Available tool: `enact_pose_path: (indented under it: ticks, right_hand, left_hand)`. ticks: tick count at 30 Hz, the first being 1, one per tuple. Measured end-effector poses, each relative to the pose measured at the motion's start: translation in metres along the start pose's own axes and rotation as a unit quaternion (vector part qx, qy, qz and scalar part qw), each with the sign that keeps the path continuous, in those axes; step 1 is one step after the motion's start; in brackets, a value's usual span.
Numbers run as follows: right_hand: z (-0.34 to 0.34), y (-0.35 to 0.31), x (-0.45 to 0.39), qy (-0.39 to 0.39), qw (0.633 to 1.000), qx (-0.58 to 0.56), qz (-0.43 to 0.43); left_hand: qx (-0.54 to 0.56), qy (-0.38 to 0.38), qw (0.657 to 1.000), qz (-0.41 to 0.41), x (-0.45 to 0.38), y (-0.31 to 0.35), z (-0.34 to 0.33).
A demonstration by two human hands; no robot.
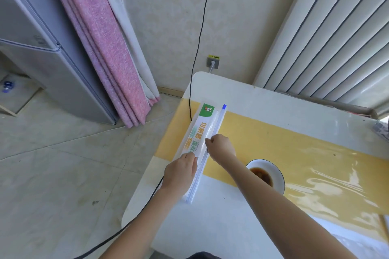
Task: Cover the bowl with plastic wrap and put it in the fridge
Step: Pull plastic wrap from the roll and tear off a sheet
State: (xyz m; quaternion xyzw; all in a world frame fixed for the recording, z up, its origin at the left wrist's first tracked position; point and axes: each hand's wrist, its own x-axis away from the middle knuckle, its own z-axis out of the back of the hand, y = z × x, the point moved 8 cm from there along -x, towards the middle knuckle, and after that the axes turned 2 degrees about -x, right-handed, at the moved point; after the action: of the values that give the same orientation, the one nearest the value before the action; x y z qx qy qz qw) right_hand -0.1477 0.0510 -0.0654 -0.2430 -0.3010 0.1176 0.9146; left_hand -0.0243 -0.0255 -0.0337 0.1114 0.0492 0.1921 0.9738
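Observation:
A long white plastic wrap box (pixel 201 130) with green and orange print lies along the left edge of the table (pixel 210 227). My left hand (pixel 181 172) presses down on its near half. My right hand (pixel 220 147) pinches the edge of the clear film at the box's slit, beside the cutter rail with a blue tip (pixel 224 107). A white bowl (pixel 277 176) holding dark brown liquid stands on the table just right of my right forearm, which hides part of it. The grey fridge (pixel 42 52) stands at the far left, its doors closed.
A black cable (pixel 197 48) runs down the wall, past the table's left edge and across the floor. A pink curtain (pixel 101 48) hangs between fridge and table. A white ribbed radiator (pixel 336 38) stands behind the table. A wall socket (pixel 213 63) sits above the table's far corner.

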Motion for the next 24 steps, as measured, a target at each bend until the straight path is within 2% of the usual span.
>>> enact_pose_path:
  ticks: [3,4,7,9,11,17,20,24]
  right_hand:
    - [0.0,0.006,0.007,0.018,0.999,-0.024,0.01]
    - [-0.001,0.011,0.009,0.02,1.0,-0.022,0.007]
    - [-0.01,0.021,0.016,-0.002,1.0,-0.014,-0.004]
    - [-0.015,0.023,0.019,-0.017,1.0,-0.018,-0.008]
    - [-0.018,0.022,0.022,-0.021,0.999,-0.026,-0.006]
    - [-0.017,0.015,0.028,0.004,0.999,-0.038,0.018]
    - [-0.011,0.014,0.034,0.027,0.998,-0.059,0.024]
    - [-0.026,0.003,0.049,-0.066,0.994,-0.084,0.015]
  left_hand:
    - [0.008,-0.031,0.998,0.052,0.002,-0.008,-0.001]
    - [-0.019,-0.027,0.998,0.045,0.004,-0.009,-0.001]
    - [-0.092,-0.029,0.995,-0.04,0.015,0.0,-0.007]
    - [-0.123,0.021,0.987,-0.096,0.022,0.006,-0.016]
    - [-0.139,0.04,0.982,-0.118,0.027,0.009,-0.023]
    - [-0.12,0.088,0.98,-0.132,0.029,0.006,-0.014]
    - [-0.079,0.099,0.986,-0.108,0.032,-0.003,-0.005]
    - [-0.059,0.1,0.987,-0.107,0.032,-0.002,-0.006]
